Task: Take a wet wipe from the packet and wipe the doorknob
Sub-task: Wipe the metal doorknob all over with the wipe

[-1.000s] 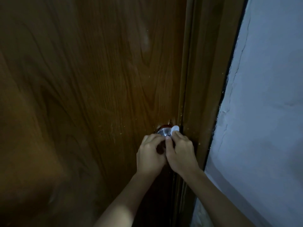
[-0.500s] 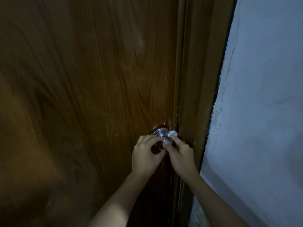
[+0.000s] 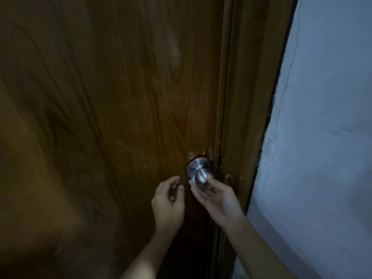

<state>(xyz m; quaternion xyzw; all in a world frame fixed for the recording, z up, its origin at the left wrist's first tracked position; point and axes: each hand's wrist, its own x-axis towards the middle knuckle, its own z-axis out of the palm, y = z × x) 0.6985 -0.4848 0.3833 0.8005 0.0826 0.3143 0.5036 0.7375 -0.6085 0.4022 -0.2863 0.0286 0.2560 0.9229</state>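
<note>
A round brushed-steel doorknob sticks out of the brown wooden door near its right edge. My right hand is cupped palm-up just below the knob, thumb and fingertips touching its underside. A small pale fold of wet wipe shows pinched between those fingers; most of it is hidden. My left hand hovers a little left of the knob, clear of it, with fingers curled and apart and nothing in it. The wipe packet is not in view.
The wooden door frame runs straight up right of the knob. A pale, cracked plaster wall fills the right side. The light is dim.
Both hands have come down off the knob, so its whole face now shows. My left hand let go and drew left. The wipe moved from the knob's top to its underside.
</note>
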